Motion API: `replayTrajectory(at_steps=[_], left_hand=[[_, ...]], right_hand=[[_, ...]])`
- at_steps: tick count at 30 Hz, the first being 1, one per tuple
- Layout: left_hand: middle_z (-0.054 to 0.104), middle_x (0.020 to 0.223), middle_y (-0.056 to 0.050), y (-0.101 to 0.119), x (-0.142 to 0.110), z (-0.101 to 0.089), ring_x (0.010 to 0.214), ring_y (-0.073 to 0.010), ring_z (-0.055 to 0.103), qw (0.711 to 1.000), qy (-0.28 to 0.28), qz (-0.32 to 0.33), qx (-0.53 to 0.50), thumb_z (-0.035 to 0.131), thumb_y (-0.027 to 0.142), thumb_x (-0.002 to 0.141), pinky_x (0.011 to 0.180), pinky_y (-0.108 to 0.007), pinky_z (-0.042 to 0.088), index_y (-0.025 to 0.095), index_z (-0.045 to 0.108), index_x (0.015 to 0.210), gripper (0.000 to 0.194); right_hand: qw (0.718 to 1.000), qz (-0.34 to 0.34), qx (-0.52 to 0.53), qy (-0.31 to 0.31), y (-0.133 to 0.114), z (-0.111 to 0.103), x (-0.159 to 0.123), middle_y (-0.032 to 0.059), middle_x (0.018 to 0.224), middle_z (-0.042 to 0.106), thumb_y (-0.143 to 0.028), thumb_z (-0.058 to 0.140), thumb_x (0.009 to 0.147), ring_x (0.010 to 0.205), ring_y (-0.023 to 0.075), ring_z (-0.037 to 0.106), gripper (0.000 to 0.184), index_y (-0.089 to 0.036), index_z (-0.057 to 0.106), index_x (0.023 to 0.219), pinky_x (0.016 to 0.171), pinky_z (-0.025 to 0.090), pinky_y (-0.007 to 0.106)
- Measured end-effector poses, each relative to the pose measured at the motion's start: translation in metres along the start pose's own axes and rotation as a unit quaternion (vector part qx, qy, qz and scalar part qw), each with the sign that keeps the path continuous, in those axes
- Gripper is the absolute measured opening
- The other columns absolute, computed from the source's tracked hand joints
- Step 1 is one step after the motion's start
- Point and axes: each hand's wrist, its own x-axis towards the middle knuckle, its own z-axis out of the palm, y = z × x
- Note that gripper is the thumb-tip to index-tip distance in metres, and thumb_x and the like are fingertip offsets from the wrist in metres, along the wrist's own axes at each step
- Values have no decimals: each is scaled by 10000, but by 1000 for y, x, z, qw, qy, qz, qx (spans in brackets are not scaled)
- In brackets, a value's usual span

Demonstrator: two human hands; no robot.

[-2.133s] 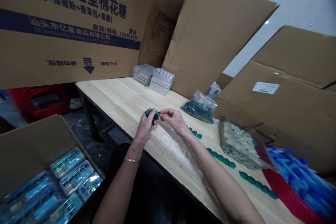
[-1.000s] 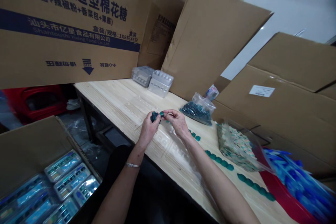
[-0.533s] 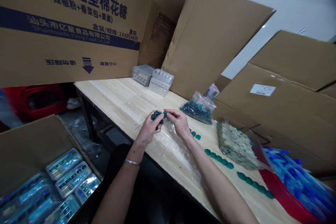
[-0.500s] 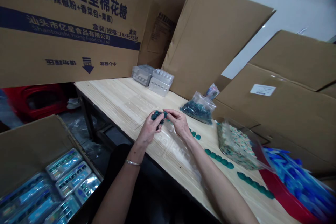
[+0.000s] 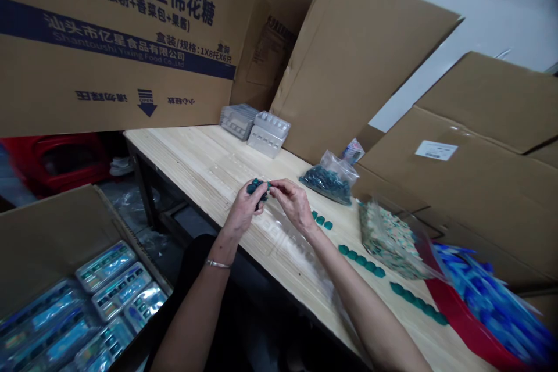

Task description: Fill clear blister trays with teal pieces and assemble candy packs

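Note:
My left hand (image 5: 242, 209) is closed around a small bunch of dark teal pieces (image 5: 254, 186), held above the table. My right hand (image 5: 294, 204) meets it there, thumb and forefinger pinched on one teal piece (image 5: 268, 185) at the edge of the bunch. Clear plastic trays (image 5: 279, 235) lie flat on the wooden table below my hands, faint against the wood. Beside my right forearm, teal pieces rest in short rows: a near row (image 5: 418, 303), a middle row (image 5: 361, 261) and a farther row (image 5: 321, 220), partly hidden by my right hand.
Behind my hands lies a bag of teal pieces (image 5: 326, 181). A bag of pale printed packets (image 5: 392, 238) and a red tub (image 5: 471, 325) with blue items are at right. Stacked clear trays (image 5: 268, 133) stand at the back. Packed blisters fill an open carton (image 5: 47, 226) at lower left.
Both hands have shifted slightly left and up in the picture, still close together. The bunch stays in my left hand, and my right fingers remain pinched at its edge.

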Motion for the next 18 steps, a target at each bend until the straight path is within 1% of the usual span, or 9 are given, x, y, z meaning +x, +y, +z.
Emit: replayTrajectory(at_steps=[3,5,7,9,11,13,16,18], left_hand=[[469,638,47,0,1,-1,385,2,351,1000,-7,-4,-3,676,430,667,332,-127,192,158,528,795,336],[478,657,41,0,2,-3,386,2,355,1000,-6,-3,-3,659,441,685,328,-126,192,156,529,798,333],[483,665,36,1,3,-5,388,3,356,1000,8,1,-1,649,447,697,325,-126,189,152,534,800,333],[487,665,35,5,4,-9,389,3,359,999,34,8,-4,658,444,688,321,-126,186,147,544,805,338],[490,660,38,10,5,-14,388,2,366,998,65,15,-11,681,434,664,315,-126,186,146,554,810,347],[493,656,41,16,6,-19,388,1,374,996,82,19,-18,697,425,646,313,-125,193,146,560,814,353],[501,657,43,21,5,-23,390,3,380,996,84,19,-20,700,417,643,316,-120,199,148,560,816,349],[504,660,41,21,5,-24,391,2,380,997,78,16,-17,696,415,650,315,-120,198,149,557,813,342]], right_hand=[[1000,8,-24,-5,-2,2,4,48,814,637,-365,572,791,727,155,587,215,-187,660,872,701,472,275],[999,37,-13,-11,0,0,9,38,751,634,-363,587,766,676,145,577,220,-171,651,851,654,468,262],[997,78,10,-15,5,-5,16,27,693,635,-359,592,748,626,139,575,233,-158,648,853,611,464,252],[995,98,0,-13,12,-12,24,24,673,645,-335,588,736,607,140,583,224,-154,658,846,595,462,251],[995,79,-64,-17,21,-18,34,32,700,662,-277,577,724,622,146,594,183,-157,677,820,606,462,255],[986,38,-155,-42,32,-20,43,44,749,672,-199,564,709,657,154,603,162,-162,693,800,635,461,259],[957,-13,-271,-102,49,-13,54,59,794,673,-108,534,706,712,165,607,197,-174,703,784,693,454,262],[940,-31,-310,-142,59,-6,60,67,805,672,-76,518,717,735,168,606,219,-177,706,766,717,446,260]])
